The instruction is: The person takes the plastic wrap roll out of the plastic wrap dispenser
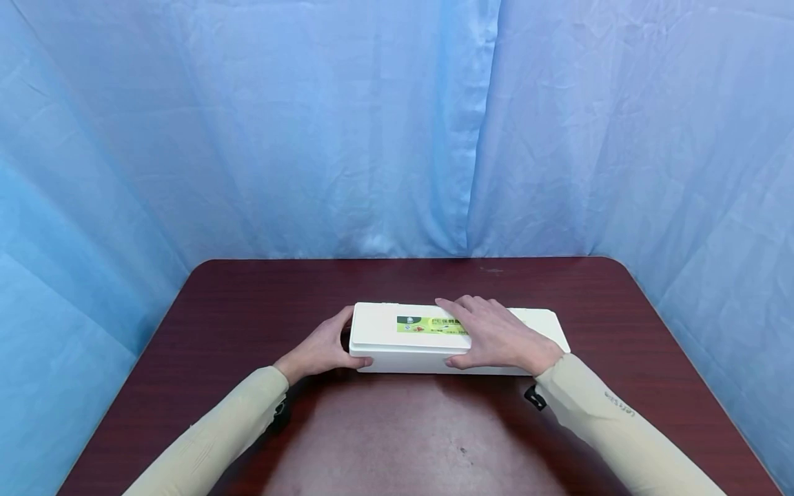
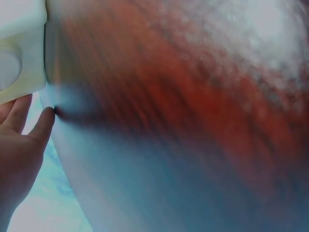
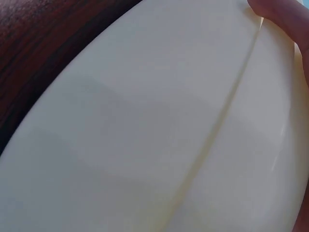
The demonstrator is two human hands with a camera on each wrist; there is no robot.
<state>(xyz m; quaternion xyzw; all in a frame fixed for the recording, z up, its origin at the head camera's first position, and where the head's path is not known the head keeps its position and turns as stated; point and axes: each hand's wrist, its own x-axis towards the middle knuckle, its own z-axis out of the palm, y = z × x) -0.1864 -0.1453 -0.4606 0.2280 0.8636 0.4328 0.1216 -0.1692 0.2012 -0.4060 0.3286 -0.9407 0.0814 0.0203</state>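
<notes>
A long white box of cling film (image 1: 374, 324), with a green and yellow label on its lid, lies crosswise on the dark red table. My left hand (image 1: 324, 348) holds its left end, with the thumb at the front face and the index finger at the back corner. In the left wrist view, fingers (image 2: 41, 125) of that hand are close to the box's white end (image 2: 34, 63). From above, my right hand (image 1: 493, 335) grips the box right of its middle, thumb on the front and fingers over the top. The right wrist view shows the box's pale side (image 3: 135, 121) up close.
The box lies in the middle of the wooden table (image 1: 279, 282), whose surface has a bright glare near the front. Light blue curtains (image 1: 335, 138) hang behind the table and along both sides.
</notes>
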